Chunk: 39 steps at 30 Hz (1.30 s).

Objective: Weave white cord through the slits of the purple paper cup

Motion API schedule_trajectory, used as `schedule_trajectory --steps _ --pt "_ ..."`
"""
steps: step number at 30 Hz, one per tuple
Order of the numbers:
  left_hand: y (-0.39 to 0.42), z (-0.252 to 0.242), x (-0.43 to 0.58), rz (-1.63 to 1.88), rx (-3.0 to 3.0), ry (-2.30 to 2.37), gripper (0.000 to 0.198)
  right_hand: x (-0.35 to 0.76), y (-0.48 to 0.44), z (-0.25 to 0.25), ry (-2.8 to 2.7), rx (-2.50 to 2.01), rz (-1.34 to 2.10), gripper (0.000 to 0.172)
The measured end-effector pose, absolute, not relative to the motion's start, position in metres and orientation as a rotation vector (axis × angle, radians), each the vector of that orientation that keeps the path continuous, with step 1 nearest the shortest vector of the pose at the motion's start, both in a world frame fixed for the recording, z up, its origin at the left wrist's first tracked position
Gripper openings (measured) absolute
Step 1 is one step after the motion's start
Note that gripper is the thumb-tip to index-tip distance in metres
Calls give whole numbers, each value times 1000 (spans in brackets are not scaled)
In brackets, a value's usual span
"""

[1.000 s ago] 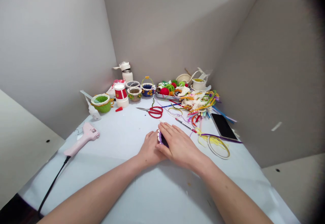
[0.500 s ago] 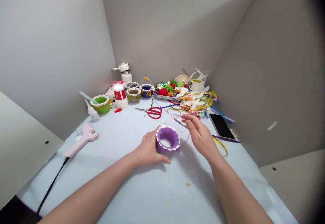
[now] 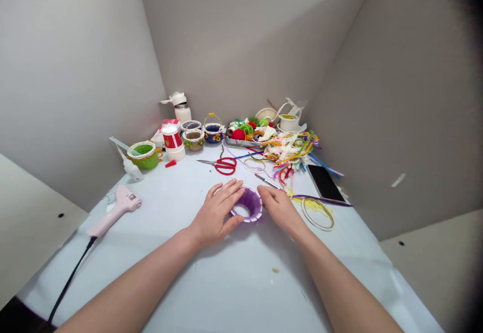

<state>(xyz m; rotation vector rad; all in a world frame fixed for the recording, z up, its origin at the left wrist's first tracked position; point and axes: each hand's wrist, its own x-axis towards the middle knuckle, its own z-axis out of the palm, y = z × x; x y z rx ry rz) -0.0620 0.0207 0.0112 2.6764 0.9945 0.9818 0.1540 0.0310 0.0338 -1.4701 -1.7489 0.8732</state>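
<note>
Light-blue table, grey walls round it. Heap of cords at back right, partly over a metal tray of yarn. Left hand clasps the left side of a purple cup, fingers over the far rim, thumb at the near rim. Right hand curled at the cup's right rim; fingertips hidden, cannot tell if it pinches anything. Hands apart, one each side. Glue gun lying at left, cord off the near edge. Phone flat at right, dark screen up. Purple cup mid-table between the hands, mouth up, white-edged rim. Hoop right of the right hand. Red-handled scissors beyond the cup, blades leftward. Pen just beyond right hand. Red cap back left, near a green basket.
</note>
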Motion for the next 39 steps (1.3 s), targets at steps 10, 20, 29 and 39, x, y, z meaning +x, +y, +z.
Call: schedule_trajectory --steps 10,20,29,39 --pt "25 6 -68 953 2796 996 57 151 34 25 -1619 -1419 1217 45" --pt "22 -9 -60 1214 2140 992 119 192 35 48 -1997 -1175 1045 38" --pt "23 -8 -42 1080 1849 997 127 188 29 48 -2240 -1111 1170 21" --pt "18 -7 -39 1112 1786 1198 112 186 30 33 -2339 -1204 1254 17"
